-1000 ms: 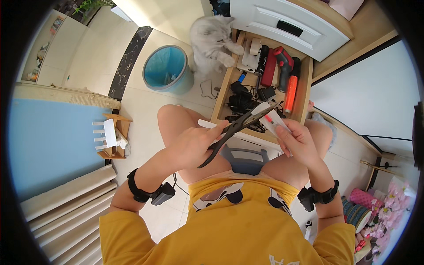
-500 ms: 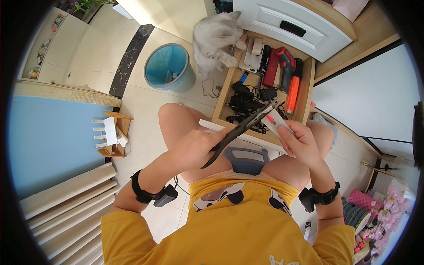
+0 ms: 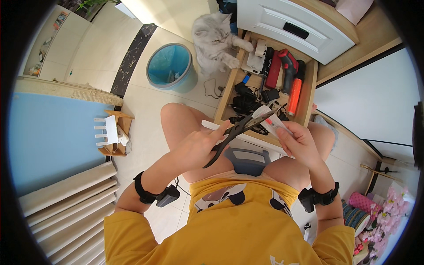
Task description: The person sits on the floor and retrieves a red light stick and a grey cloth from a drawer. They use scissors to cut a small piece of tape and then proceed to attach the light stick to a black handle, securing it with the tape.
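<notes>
My left hand [image 3: 203, 148] is closed round the handles of black scissors [image 3: 240, 127], whose blades are spread and point to the far right. A small whitish, see-through packet [image 3: 276, 123] with something red inside is pinched between the thumb and fingers of my right hand [image 3: 297, 139]. The packet's far end lies at the blades; whether it is cut I cannot tell. Both hands are above the near edge of a pulled-out wooden drawer [image 3: 311, 95]. It holds black cables and adapters [image 3: 244, 101], a red-and-black gun-shaped tool [image 3: 289, 70] and an orange-and-black stick [image 3: 295, 96].
A grey-white cat [image 3: 211, 42] sits at the drawer's left side with a paw over its edge. Left of the cat stands a blue bin [image 3: 170, 66] with some rubbish in it. A white router [image 3: 111, 130] rests on a wooden stand by the blue panel.
The scissor blades have spread apart, and the packet's end has come up against them. The cat has raised its head and reached a paw further over the drawer edge.
</notes>
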Demonstrator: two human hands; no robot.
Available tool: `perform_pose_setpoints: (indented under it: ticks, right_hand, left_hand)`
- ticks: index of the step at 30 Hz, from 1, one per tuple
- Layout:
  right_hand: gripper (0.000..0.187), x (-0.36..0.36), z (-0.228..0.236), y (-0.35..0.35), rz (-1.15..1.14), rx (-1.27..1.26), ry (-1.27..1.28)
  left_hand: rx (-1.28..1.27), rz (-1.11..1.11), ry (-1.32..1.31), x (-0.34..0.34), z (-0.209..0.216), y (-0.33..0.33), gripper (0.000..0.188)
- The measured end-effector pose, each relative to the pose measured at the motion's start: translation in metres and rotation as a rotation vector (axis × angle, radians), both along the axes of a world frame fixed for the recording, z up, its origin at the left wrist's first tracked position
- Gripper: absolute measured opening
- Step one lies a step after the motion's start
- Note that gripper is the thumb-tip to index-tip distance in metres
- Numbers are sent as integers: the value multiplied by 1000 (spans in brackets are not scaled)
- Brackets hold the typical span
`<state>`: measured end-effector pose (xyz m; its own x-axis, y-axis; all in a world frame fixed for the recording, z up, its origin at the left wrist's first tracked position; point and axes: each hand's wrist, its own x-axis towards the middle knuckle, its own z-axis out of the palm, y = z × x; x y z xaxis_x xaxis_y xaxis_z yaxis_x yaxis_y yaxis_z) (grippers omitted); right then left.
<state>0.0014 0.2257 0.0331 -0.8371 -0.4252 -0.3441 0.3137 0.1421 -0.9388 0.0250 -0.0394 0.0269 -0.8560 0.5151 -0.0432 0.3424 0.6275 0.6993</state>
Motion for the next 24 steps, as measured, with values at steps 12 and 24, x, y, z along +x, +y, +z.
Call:
perform_pose_setpoints:
  ticks: [12, 24]
  right_hand:
    - [21, -5, -3, -5, 8, -18, -2]
    - [26, -6, -9, -9, 5, 0, -33]
  left_hand:
    - [-6, -21, -133, 1, 1, 0, 50]
    - [17, 7, -88, 2, -8, -8, 60]
